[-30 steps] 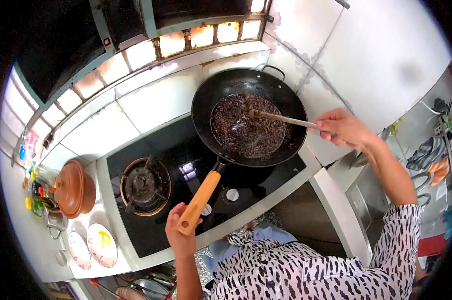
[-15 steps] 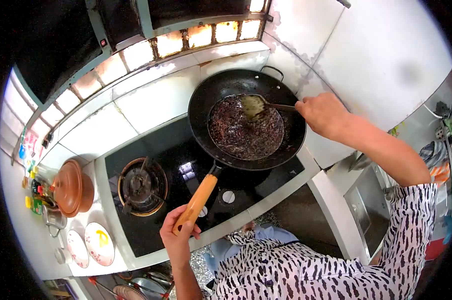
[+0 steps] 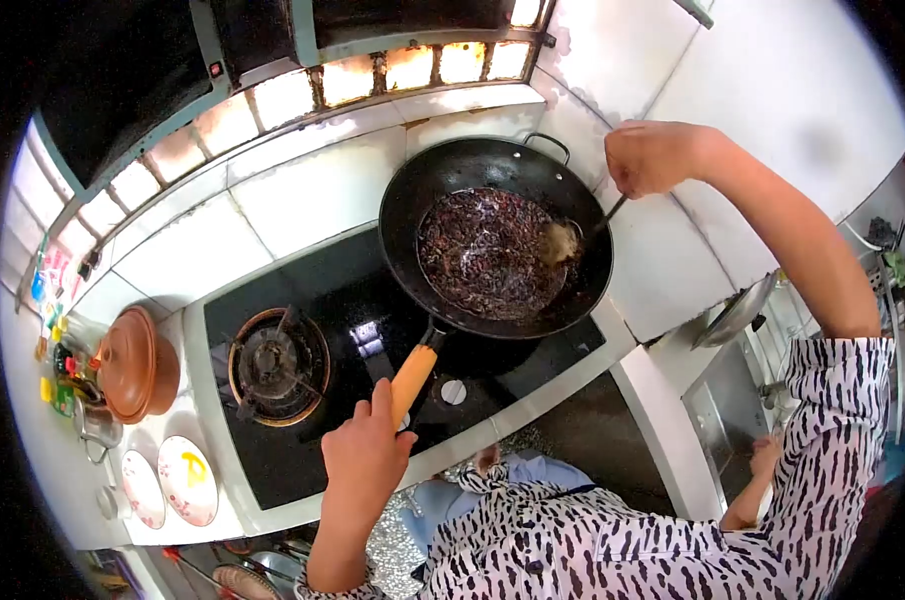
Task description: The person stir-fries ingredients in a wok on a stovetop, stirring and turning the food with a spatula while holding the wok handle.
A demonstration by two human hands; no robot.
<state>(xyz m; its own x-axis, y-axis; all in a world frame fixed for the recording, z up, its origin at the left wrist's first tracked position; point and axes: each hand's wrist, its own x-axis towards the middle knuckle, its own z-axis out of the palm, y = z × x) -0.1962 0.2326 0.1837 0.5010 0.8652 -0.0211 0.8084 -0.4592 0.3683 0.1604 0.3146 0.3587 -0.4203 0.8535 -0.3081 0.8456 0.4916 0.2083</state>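
"Two bare hands are at work here; what does the nearer one have?"

"The left hand point(image 3: 368, 450) is wrapped around the end of a smooth, orange-tan wooden handle point(image 3: 413, 378), its back turned up."

"And which way does that handle point?"

"Its long axis runs aslant, from the pan's near edge toward the person and to the left. Under it spreads a glossy black glass hob point(image 3: 293, 460), set in the white counter point(image 3: 483, 438); a round silvery knob point(image 3: 454, 391) sits just beside the handle."

"Where is the pan itself?"

"The round, deep, black metal wok point(image 3: 478, 160) is over the hob's right side. A dark, reddish-brown, lumpy liquid point(image 3: 483, 260) glistens in its bowl."

"What about the other hand?"

"The right hand point(image 3: 658, 158) is raised beyond the right rim, closed on the thin shaft of a tan, flat-headed spatula point(image 3: 561, 243). The shaft slants down and leftward, its head in the liquid; its material I can't tell."

"Farther off?"

"A black metal loop point(image 3: 553, 138) opposite the handle, then glossy white wall tiles point(image 3: 313, 200)."
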